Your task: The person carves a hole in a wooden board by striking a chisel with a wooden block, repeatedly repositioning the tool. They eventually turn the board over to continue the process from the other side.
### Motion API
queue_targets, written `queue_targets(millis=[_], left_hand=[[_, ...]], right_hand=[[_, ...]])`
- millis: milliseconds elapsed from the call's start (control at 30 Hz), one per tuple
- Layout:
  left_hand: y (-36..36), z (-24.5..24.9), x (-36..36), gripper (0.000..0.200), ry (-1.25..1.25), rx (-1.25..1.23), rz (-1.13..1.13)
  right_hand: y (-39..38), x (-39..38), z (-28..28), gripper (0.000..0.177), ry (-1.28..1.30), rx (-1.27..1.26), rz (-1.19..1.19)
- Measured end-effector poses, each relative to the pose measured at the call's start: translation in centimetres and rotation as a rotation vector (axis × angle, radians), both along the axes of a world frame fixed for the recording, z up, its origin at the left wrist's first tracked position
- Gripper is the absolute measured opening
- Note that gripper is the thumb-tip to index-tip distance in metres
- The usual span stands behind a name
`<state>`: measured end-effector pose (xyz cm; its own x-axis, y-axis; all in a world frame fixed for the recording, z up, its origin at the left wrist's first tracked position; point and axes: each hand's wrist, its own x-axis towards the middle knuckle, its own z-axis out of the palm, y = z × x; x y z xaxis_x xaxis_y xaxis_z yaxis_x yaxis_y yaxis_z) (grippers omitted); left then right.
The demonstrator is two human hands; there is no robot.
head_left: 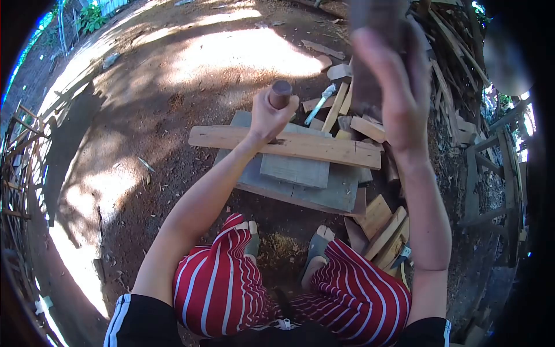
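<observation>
My left hand (269, 118) is closed around the upright round wooden handle of a chisel (281, 94), just over a long wooden plank (324, 147). The blade is hidden behind the fist; a small dark notch shows in the plank below it. Raised high at the right, my right hand (399, 95) grips a dark wooden block (373, 63), blurred by motion and partly cut off by the top edge. The plank lies across a grey board (295, 172) on a wider low wooden base (341, 194).
Wood offcuts (370, 128) and a tool with a pale handle (319, 104) lie beyond the plank. More wood pieces (384, 234) lean near my right knee. A wooden frame (491, 173) stands at the right. Chips cover the dirt ground (173, 127).
</observation>
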<state>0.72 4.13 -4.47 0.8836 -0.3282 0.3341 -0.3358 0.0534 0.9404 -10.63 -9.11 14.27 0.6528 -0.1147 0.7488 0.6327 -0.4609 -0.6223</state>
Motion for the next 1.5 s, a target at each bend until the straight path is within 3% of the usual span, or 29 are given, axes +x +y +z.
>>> queue_targets(millis=[67,100,133,200,267,333,367,433,467,533,567,633,700,800,1000,1067,1133,1200,1267,1367,1400,1433,1500], left_hand=[[-0.9,0.1,-0.9,0.015,-0.036,-0.055,0.002],[-1.4,0.4,-1.4,0.015,-0.058,-0.187,-0.041],[-1.4,0.6,-1.7,0.015,-0.077,-0.312,-0.084],[-0.9,0.7,-1.0,0.013,-0.096,-0.206,-0.072],[-0.5,0.1,-1.1,0.012,-0.093,-0.009,-0.028],[-0.6,-0.1,-1.2,0.01,-0.113,0.007,-0.008],[-0.8,-0.2,-1.1,0.01,-0.125,-0.075,-0.027],[-1.1,0.2,-0.6,0.012,-0.149,-0.155,-0.071],[-0.9,0.4,0.1,0.015,-0.094,-0.095,-0.052],[-0.1,-0.1,-0.1,0.019,-0.009,-0.024,-0.007],[-0.1,0.2,0.1,0.019,-0.001,-0.034,0.012],[-0.1,0.3,0.6,0.019,0.019,-0.099,0.008],[-0.2,0.7,1.2,0.02,0.049,-0.129,0.004],[-0.6,1.2,2.3,0.019,0.126,-0.173,0.03],[-2.5,0.7,3.8,0.017,0.238,-0.14,0.045],[-2.1,0.8,-0.1,0.017,0.02,0.017,0.115],[-0.5,-1.8,-3.6,0.012,-0.548,0.166,0.169],[2.0,-4.0,-6.7,0.012,-0.761,0.132,-0.059],[3.2,-4.3,-9.0,0.014,-0.721,0.102,-0.265],[3.9,-3.3,-8.8,0.012,-0.603,0.089,-0.189],[4.6,-2.4,-7.6,0.011,-0.339,-0.003,-0.29],[4.1,-1.3,-6.3,0.015,-0.449,0.078,-0.074],[3.1,1.9,-3.1,0.019,0.002,-0.078,-0.179]], right_hand=[[0.1,-0.6,-2.0,0.05,0.088,-0.229,-0.096],[0.2,-0.2,-3.5,0.048,0.333,-0.608,-0.227],[0.0,-0.1,-3.4,0.048,0.324,-0.603,-0.229],[-1.0,0.3,-3.7,0.048,0.406,-0.805,-0.155],[-0.5,-0.3,-1.1,0.052,0.343,-0.413,-0.09],[-0.2,0.3,-2.4,0.053,0.01,-0.088,-0.051],[-0.5,0.3,-3.7,0.053,0.002,-0.081,-0.056],[-1.4,-0.3,-6.2,0.055,0.567,-0.565,-0.09],[-2.4,-0.3,-6.0,0.055,0.561,-0.574,-0.102],[-3.2,-0.6,-6.2,0.06,0.654,-0.209,-0.097],[-4.4,-0.1,-9.1,0.064,0.571,-0.162,-0.197],[-7.2,0.1,-15.2,0.066,0.732,-0.189,-0.21],[-8.0,-1.7,-19.4,0.067,0.913,-0.463,-0.393],[-8.5,-3.3,-22.1,0.063,1.118,-0.619,-0.417],[-7.8,-3.7,-23.8,0.055,1.102,-0.614,-0.477],[-8.1,-3.6,-24.0,0.056,1.099,-0.622,-0.48],[-8.2,-3.5,-24.2,0.056,1.089,-0.625,-0.491],[-8.1,-3.5,-24.2,0.056,1.119,-0.577,-0.467],[-7.9,-3.5,-23.9,0.056,1.129,-0.576,-0.476],[-8.0,-3.4,-23.8,0.056,1.139,-0.584,-0.47],[-8.1,-3.4,-23.8,0.056,1.138,-0.594,-0.459],[-8.2,-3.6,-23.9,0.056,1.138,-0.592,-0.464],[-8.3,-3.5,-24.2,0.057,1.117,-0.621,-0.469]])
